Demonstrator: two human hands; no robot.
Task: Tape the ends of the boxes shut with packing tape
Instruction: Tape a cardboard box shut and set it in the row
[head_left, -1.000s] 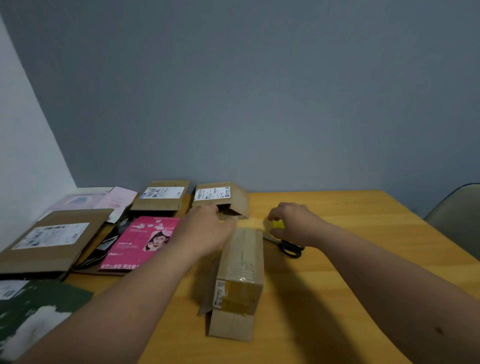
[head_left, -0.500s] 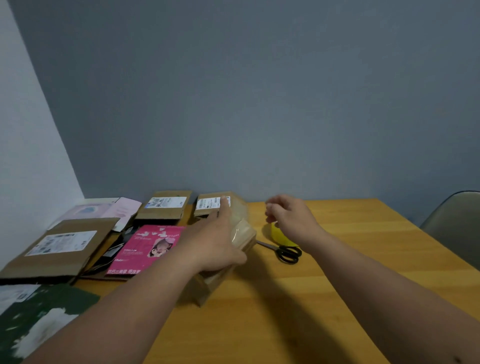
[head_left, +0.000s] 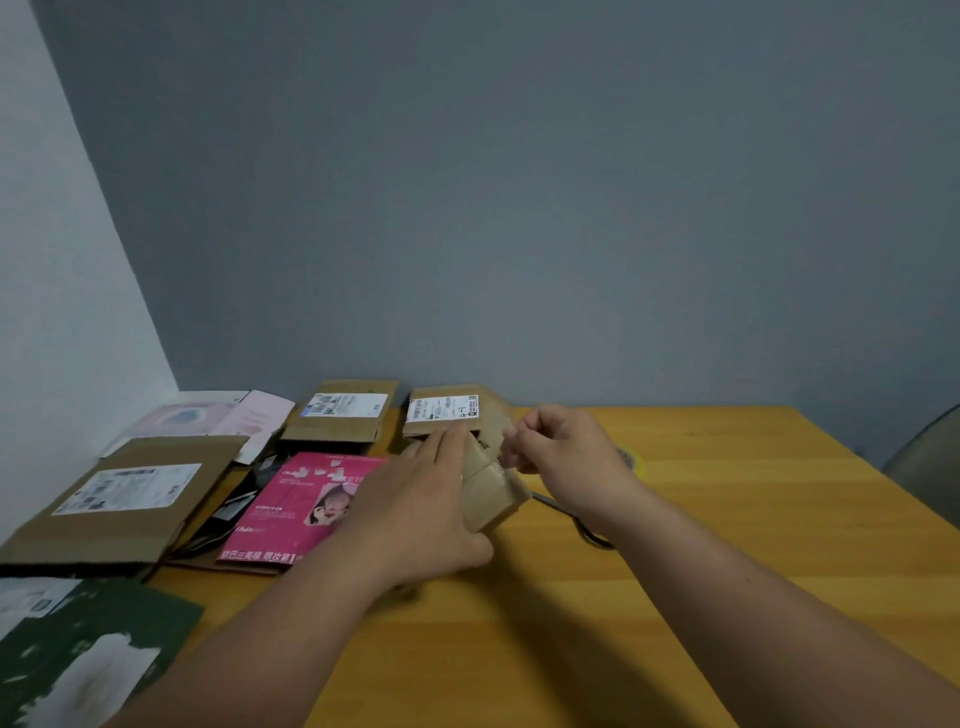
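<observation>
My left hand (head_left: 415, 512) grips a long brown cardboard box (head_left: 491, 493), fingers over its top and thumb underneath, holding it tilted up off the wooden table (head_left: 753, 545). My right hand (head_left: 569, 457) is at the box's raised end with curled fingers that pinch its edge; the contact is blurred. A yellow tape roll (head_left: 635, 461) lies behind my right hand, mostly hidden. Black scissors (head_left: 589, 532) lie under my right wrist. A small labelled box (head_left: 449, 410) stands just behind the held one.
Another labelled box (head_left: 343, 415), a pink printed package (head_left: 301, 504) and a large flat box (head_left: 124, 499) lie at the left. A dark green package (head_left: 88, 649) is at the near left. A chair (head_left: 930, 467) stands at the table's right edge.
The long box lay flat on the table; my left hand has lifted and turned it up. My right hand has moved left from above the scissors to the box's end.
</observation>
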